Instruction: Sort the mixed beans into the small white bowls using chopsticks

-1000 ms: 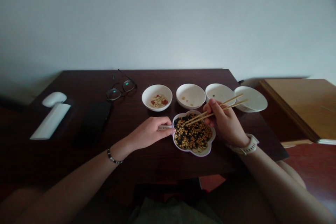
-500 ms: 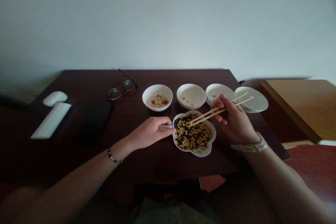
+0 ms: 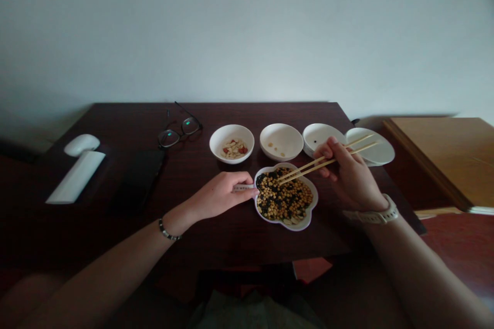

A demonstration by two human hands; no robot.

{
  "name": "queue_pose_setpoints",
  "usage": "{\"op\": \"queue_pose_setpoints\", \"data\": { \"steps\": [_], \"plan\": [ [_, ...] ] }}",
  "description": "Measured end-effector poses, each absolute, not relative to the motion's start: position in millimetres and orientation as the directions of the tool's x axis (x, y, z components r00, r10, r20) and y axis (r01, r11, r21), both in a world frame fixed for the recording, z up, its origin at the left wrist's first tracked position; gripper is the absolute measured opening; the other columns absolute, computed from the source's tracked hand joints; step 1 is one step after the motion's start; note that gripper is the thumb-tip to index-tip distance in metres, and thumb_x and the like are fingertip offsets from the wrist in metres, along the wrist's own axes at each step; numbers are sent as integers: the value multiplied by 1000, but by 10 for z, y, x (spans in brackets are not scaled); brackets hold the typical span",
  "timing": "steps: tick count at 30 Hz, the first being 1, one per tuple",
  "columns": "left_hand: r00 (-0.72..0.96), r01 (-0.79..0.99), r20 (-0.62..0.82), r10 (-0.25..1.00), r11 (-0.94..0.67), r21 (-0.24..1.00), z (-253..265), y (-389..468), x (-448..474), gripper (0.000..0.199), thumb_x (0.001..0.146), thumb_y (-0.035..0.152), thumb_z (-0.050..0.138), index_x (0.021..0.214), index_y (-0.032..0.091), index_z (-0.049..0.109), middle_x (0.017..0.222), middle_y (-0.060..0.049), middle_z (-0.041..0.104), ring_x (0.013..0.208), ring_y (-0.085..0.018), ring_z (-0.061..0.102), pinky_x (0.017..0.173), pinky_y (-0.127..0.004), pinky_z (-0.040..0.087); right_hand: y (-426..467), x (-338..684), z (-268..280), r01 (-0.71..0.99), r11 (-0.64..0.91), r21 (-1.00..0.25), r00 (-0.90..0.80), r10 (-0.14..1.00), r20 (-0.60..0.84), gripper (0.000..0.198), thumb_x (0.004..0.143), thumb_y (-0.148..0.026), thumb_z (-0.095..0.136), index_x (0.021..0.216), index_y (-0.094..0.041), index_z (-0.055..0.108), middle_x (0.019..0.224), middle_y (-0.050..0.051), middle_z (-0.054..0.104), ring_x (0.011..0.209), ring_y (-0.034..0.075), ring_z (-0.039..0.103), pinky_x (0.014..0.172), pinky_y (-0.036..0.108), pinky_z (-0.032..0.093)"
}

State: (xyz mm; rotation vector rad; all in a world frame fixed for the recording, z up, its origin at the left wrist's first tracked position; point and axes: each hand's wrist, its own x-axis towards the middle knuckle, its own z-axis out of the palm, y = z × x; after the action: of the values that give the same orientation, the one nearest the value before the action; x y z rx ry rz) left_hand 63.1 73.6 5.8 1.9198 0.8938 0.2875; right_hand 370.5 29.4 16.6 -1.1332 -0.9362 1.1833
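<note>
A flower-shaped white dish [image 3: 311, 211] holds mixed black and yellow beans [image 3: 283, 200], with a few pale flat pieces near its front edge. My left hand [image 3: 224, 193] grips the left side of this dish by its short handle, thumb and fingers closed on it. In my right hand [image 3: 345, 175] is a pair of light wooden chopsticks [image 3: 309, 168]. Their tips reach into the beans at the upper middle of the dish and lie close together. Whether a bean is between the tips, I cannot tell.
Behind the dish stand several white bowls: one with pale slices and red pieces [image 3: 213, 143], one with a few yellow bits [image 3: 281, 134], one with a black bean [image 3: 318, 131], and one at right [image 3: 386, 151]. Eyeglasses [image 3: 179, 132], a dark flat object [image 3: 137, 180] and a white object [image 3: 77, 177] lie left.
My right hand and the chopsticks have shifted slightly to the right, their tips still among the beans. My left hand and the dish stay in place.
</note>
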Motion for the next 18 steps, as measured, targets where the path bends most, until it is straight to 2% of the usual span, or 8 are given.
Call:
{"op": "queue_pose_setpoints", "data": {
  "steps": [5,10,15,18],
  "plan": [
    [702,458,-154,695,-276,845,35,736,625,33,104,50,66,94,18,72,77,3,62,71,-14,53,65,-26,37,302,3731,184,-230,3,-973,147,989,-32,48,101,-60,73,77,-24,53,73,-1,46,55,12,41,41,27,27],
    [705,451,-150,693,-275,849,11,736,623,35,104,51,66,94,18,71,75,3,61,70,-14,52,65,-26,36,299,3752,284,-299,38,-954,200,979,-24,49,97,-55,81,75,-23,50,76,-2,43,54,10,37,40,26,23],
    [701,476,-160,695,-289,830,5,740,620,34,105,51,65,97,18,72,81,1,66,74,-15,56,67,-26,37,318,4048,421,-338,172,-925,348,936,46,44,95,-40,85,76,-21,50,81,-2,42,57,7,41,38,24,17],
    [699,480,-154,698,-297,826,-3,739,620,36,105,52,65,97,19,72,79,2,65,73,-15,55,66,-26,37,351,4372,507,-254,299,-920,555,824,114,38,98,-30,79,73,-20,53,80,-2,44,58,7,46,41,25,17]
  ]
}}
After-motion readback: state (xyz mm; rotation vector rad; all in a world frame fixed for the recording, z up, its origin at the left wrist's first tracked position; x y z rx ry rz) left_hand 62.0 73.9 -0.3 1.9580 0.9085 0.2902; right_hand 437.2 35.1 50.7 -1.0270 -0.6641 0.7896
